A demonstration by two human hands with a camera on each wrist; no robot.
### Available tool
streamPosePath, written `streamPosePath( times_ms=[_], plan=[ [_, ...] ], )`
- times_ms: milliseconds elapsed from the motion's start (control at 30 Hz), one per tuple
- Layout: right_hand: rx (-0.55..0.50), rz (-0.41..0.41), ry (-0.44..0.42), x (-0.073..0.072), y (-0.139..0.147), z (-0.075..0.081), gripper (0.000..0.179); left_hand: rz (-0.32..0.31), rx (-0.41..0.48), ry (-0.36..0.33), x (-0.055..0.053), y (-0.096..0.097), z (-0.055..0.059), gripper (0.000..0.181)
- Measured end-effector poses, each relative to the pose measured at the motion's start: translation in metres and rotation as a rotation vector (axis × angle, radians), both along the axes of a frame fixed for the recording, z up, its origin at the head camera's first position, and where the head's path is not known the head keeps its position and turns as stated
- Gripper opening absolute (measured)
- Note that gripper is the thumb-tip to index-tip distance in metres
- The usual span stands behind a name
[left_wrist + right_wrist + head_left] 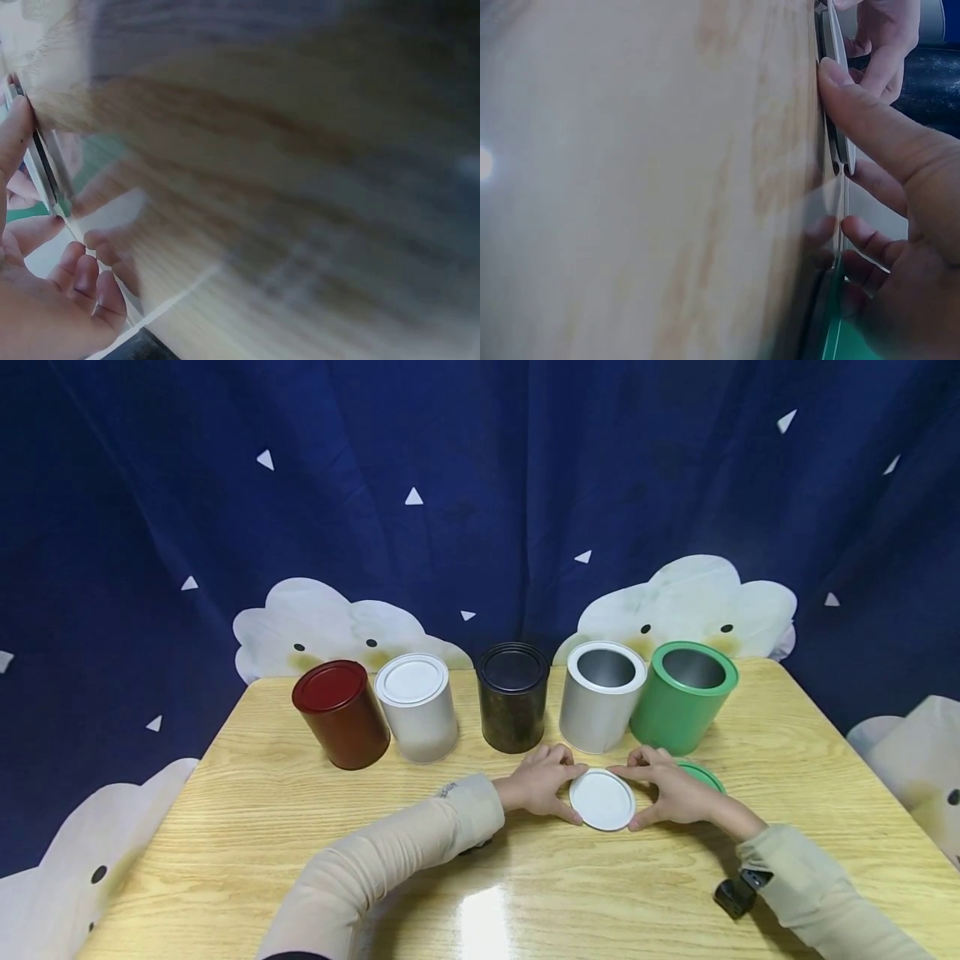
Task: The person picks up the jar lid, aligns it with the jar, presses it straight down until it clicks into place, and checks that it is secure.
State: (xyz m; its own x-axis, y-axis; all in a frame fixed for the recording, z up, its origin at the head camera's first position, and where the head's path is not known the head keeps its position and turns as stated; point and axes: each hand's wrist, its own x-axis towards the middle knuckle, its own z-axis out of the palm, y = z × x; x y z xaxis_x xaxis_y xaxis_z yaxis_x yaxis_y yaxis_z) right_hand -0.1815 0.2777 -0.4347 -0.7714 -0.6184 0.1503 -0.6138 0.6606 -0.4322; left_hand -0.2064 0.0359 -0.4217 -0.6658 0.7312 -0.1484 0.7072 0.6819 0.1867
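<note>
A round white lid (602, 799) lies flat at the tabletop in front of the open white can (603, 697). My left hand (542, 782) pinches its left edge between thumb and index finger. From the opposite side my right hand (670, 785) grips the lid's right edge the same way. Seen edge-on in the right wrist view, the lid (841, 97) has the right thumb at its near rim. In the left wrist view the left thumb and forefinger span the lid (43, 161). A green lid (702, 776) is partly hidden behind the right hand.
Along the table's back stand a red can (341, 715), a white can (417, 708) and a black can (513, 697), all lidded. The green can (683, 697) is uncovered, at the right end. Behind the wooden table (247, 827) hangs a blue curtain (450, 443).
</note>
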Motion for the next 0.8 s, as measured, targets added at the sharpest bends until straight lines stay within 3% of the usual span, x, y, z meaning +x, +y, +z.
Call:
streamPosePath(
  times_ms=[467, 800],
  plan=[
    [-0.037, 0.024, 0.035, 0.002, 0.001, 0.004, 0.077, -0.087, 0.096, -0.088, -0.006, -0.006, 0.004, 0.08],
    [-0.071, 0.032, 0.019, 0.005, 0.003, 0.016, 0.078, -0.166, 0.3, -0.116, -0.008, -0.01, 0.003, 0.082]
  ],
)
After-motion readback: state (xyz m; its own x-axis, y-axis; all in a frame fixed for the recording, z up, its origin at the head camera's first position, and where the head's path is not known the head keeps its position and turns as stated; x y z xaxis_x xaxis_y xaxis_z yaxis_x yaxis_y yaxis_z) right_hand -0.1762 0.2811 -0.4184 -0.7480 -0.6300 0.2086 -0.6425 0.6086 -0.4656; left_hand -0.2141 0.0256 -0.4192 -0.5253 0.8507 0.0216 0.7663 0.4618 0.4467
